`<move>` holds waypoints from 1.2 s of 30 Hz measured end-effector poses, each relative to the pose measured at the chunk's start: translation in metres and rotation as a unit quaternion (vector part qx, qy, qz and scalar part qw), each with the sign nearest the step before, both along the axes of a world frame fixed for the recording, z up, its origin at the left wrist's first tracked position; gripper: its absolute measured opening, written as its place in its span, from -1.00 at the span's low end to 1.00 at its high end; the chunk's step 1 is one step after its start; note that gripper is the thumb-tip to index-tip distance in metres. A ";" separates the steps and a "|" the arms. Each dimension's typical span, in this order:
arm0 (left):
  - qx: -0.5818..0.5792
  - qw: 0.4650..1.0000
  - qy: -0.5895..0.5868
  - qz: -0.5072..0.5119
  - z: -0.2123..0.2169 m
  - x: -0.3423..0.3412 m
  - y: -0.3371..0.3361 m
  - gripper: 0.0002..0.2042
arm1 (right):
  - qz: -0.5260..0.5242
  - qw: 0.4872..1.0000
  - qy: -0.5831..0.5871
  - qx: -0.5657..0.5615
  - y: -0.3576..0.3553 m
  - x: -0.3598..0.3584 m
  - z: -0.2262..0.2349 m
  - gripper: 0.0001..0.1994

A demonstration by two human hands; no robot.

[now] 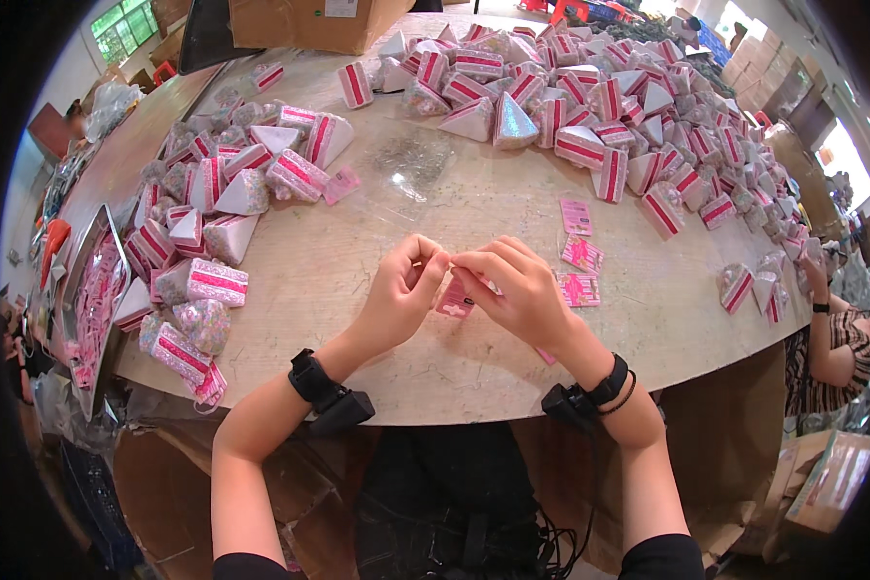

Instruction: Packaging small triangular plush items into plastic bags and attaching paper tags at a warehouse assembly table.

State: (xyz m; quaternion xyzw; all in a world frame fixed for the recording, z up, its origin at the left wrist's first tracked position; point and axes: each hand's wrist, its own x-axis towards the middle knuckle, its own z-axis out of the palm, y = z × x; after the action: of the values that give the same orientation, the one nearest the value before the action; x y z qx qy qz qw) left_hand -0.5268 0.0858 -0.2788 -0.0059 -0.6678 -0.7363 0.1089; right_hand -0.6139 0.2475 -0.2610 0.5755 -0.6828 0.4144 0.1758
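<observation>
Above the table's near middle, my left hand (pixel 402 295) and my right hand (pixel 520 298) meet with fingertips pinched together. A small pink card tag (pixel 453 301) shows between them, partly covered by the fingers of my right hand, which appear to hold it. Whatever sits in the pinch of my left hand is too small to make out. Just right of my right hand lies a column of pink card tags (pixel 581 254). The edge of another pink piece (pixel 546 356) peeks out beside my right wrist.
Glittery cake-slice-shaped plush pieces (pixel 224 280) are piled on the left, with a bigger heap (pixel 551 87) across the back and right. A tray of pink strips (pixel 95 307) stands at the left edge. Clear plastic (pixel 406 164) lies beyond my hands. Another person's arm (pixel 822 319) is at right.
</observation>
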 end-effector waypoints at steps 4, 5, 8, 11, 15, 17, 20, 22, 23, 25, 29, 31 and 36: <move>0.026 0.999 -0.034 -0.012 0.001 0.000 0.000 -0.84 | -0.008 1.000 0.027 0.008 0.001 -0.001 -0.002 -0.76; 0.023 0.999 -0.037 -0.019 0.000 0.001 -0.002 -0.85 | -0.008 1.000 0.026 0.006 0.001 0.000 -0.002 -0.76; 0.014 0.998 -0.052 -0.023 0.000 0.001 -0.004 -0.85 | -0.004 0.999 -0.032 0.016 0.000 0.002 -0.002 -0.78; 0.017 0.999 -0.027 -0.019 0.004 0.002 0.000 -0.84 | 0.003 0.995 -0.093 -0.016 -0.003 0.004 -0.004 -0.83; -0.073 0.997 0.028 0.012 -0.006 0.002 -0.001 -0.83 | 0.006 0.985 -0.172 -0.026 -0.004 0.007 -0.002 -0.88; -0.082 0.996 0.023 0.009 -0.003 0.001 -0.001 -0.84 | 0.012 0.983 -0.179 -0.030 -0.004 0.007 -0.001 -0.90; -0.049 0.999 -0.005 0.001 0.003 0.003 -0.001 -0.87 | 0.009 0.987 -0.162 -0.020 -0.004 0.006 -0.001 -0.90; -0.061 0.998 0.012 0.001 0.001 0.001 -0.001 -0.89 | 0.013 0.987 -0.160 -0.016 -0.003 0.005 -0.001 -0.89; -0.074 0.997 0.027 0.001 0.000 0.001 -0.001 -0.92 | 0.014 0.987 -0.161 -0.016 -0.004 0.005 -0.001 -0.89; -0.084 0.996 0.023 0.013 0.002 0.002 -0.001 -0.91 | 0.011 0.988 -0.151 -0.013 -0.004 0.006 0.001 -0.87; -0.018 0.999 -0.047 0.006 0.008 0.003 0.000 -0.88 | -0.007 0.991 -0.132 -0.012 -0.003 0.006 -0.002 -0.85; 0.027 0.997 -0.069 -0.004 0.006 0.002 0.000 -0.86 | 0.004 0.998 -0.056 -0.023 -0.004 0.003 -0.006 -0.84; 0.170 0.979 -0.082 -0.071 0.000 0.000 -0.005 -0.85 | 0.014 1.000 -0.018 -0.016 -0.001 0.002 -0.003 -0.82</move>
State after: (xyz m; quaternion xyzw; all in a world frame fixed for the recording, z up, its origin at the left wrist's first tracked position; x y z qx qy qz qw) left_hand -0.5265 0.0812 -0.2790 0.0260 -0.5374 -0.8430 0.0008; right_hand -0.6122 0.2463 -0.2635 0.5746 -0.6711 0.4378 0.1669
